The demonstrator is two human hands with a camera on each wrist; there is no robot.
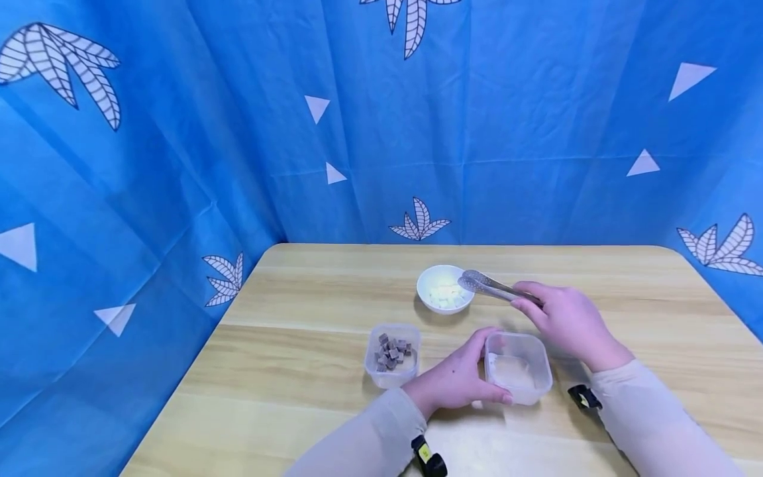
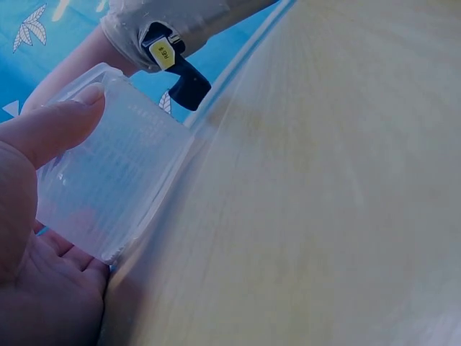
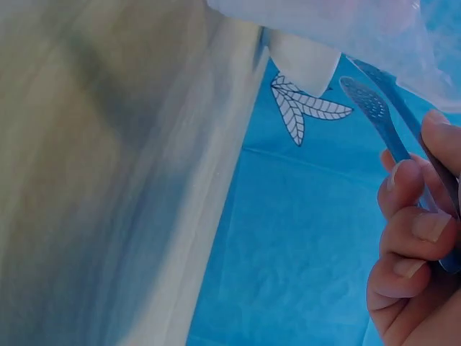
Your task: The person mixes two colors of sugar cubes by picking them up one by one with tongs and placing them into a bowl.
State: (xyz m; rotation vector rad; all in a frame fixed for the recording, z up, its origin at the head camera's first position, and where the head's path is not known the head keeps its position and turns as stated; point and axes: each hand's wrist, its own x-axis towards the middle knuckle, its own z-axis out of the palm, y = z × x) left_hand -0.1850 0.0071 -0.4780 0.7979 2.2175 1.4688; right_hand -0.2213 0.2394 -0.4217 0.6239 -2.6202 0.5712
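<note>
In the head view my right hand (image 1: 569, 323) grips a pair of metal tongs (image 1: 497, 287), their perforated tips at the right rim of a white bowl (image 1: 424, 297). Pale cubes (image 1: 447, 295) lie inside that bowl. My left hand (image 1: 456, 376) holds a clear plastic container (image 1: 539, 384) between thumb and fingers, from its left side. White bits show on the container's floor. The left wrist view has the thumb (image 2: 68, 126) against the container's wall (image 2: 122, 166). Fingers curl around the tongs' handles (image 3: 425, 155) in the right wrist view, the two arms slightly apart.
Left of my left hand stands a second clear container (image 1: 371, 358) with several brown cubes (image 1: 393, 352). All of it is on a light wooden table (image 1: 286, 318). A blue patterned cloth (image 1: 507, 132) hangs behind and along the left side.
</note>
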